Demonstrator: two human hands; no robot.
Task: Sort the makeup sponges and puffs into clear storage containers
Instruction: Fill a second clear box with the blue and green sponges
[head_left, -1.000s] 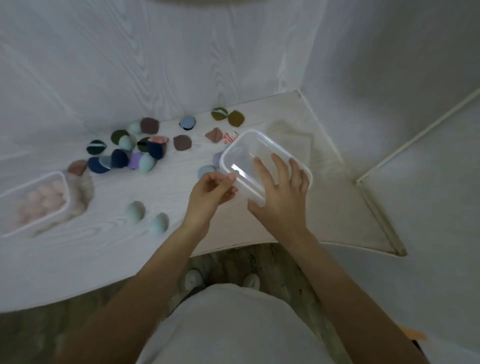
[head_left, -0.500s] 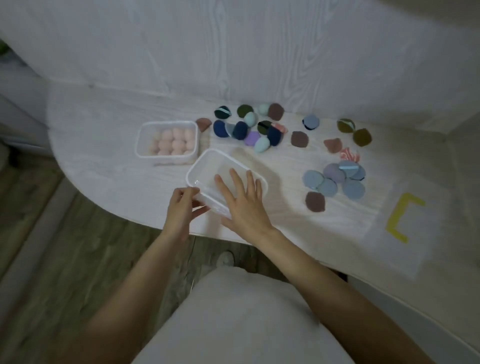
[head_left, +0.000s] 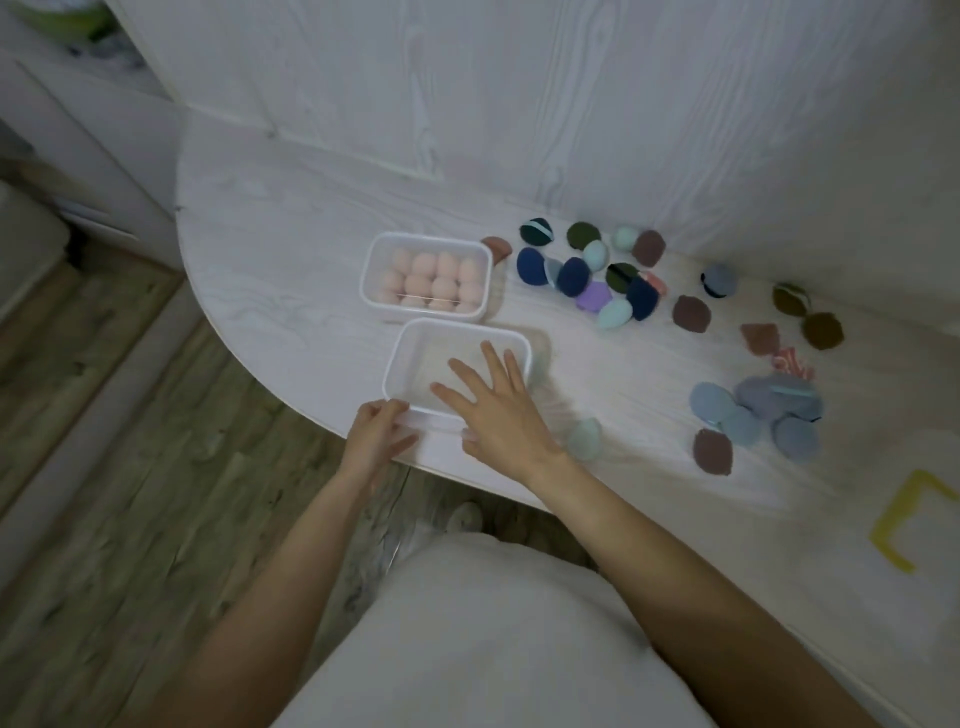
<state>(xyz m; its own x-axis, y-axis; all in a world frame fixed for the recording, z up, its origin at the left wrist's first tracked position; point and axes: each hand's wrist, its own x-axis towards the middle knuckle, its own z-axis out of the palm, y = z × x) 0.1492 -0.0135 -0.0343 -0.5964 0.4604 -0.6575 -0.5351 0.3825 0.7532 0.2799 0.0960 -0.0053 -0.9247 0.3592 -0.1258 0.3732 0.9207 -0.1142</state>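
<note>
An empty clear container (head_left: 415, 332) rests on the white table near its front edge. My left hand (head_left: 374, 436) pinches its near left corner. My right hand (head_left: 498, 410) holds the near rim, with fingers spread over the opening. Right behind it stands a second clear container (head_left: 375, 260) filled with pink sponges (head_left: 431, 280). A mint sponge (head_left: 584, 439) lies beside my right wrist. Mixed dark blue, green, mint and purple sponges and puffs (head_left: 587, 275) are heaped further back by the wall.
Blue-grey flat puffs (head_left: 753, 410) and a brown puff (head_left: 711, 452) lie to the right. More brown and olive puffs (head_left: 821, 330) sit behind them. A yellow tape mark (head_left: 904, 525) is at far right. The table's curved edge (head_left: 291, 395) drops to wooden floor on the left.
Both hands have brought the empty container leftward and set it down in front of the pink-sponge container. My view has swung to follow.
</note>
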